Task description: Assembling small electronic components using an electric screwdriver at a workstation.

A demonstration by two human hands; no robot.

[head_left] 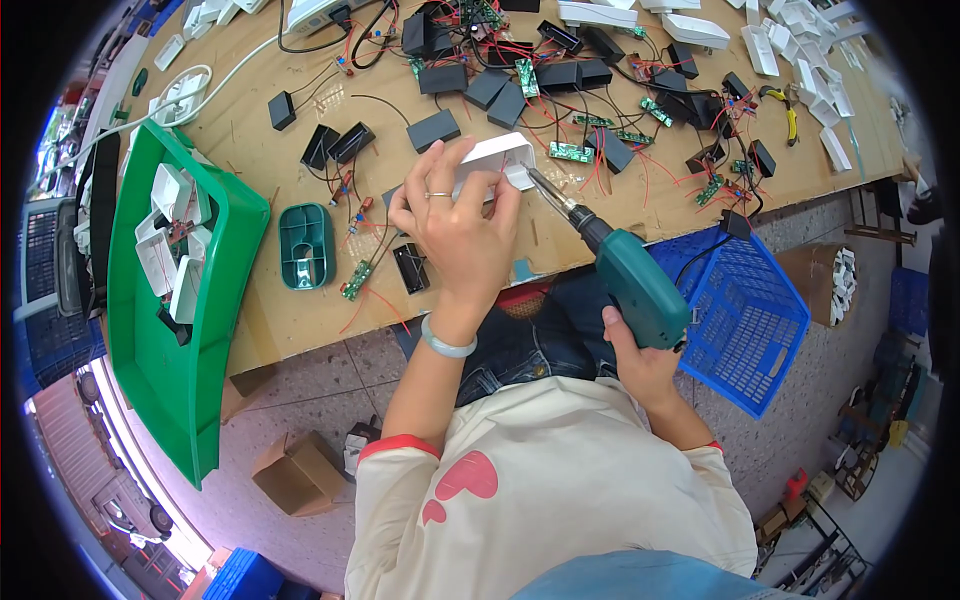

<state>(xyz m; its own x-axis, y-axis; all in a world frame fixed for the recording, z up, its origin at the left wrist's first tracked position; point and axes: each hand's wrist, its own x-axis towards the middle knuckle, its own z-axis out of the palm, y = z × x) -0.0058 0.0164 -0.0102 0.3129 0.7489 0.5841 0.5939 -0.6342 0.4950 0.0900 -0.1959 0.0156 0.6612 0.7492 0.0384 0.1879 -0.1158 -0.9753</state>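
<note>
In my left hand (462, 215) is a white plastic housing (492, 155), pinched between the fingers at the table's front edge. A thin red wire shows inside the housing. My right hand (645, 368) is closed round the handle of a teal soldering gun (640, 275), its long double metal tip pointing up and left. That tip meets or nearly meets the housing's right end; contact is hard to tell. Near my left wrist lie an open black box (411, 268) and a small green circuit board (355, 280) with red wires.
Black boxes (507, 104), circuit boards and wires crowd the back of the table (255, 335). A green tray (165, 400) with white housings stands left, beside a teal compartment box (306, 248). Yellow-handled pliers (791, 125) lie right. A blue basket (745, 325) sits below the table's right edge.
</note>
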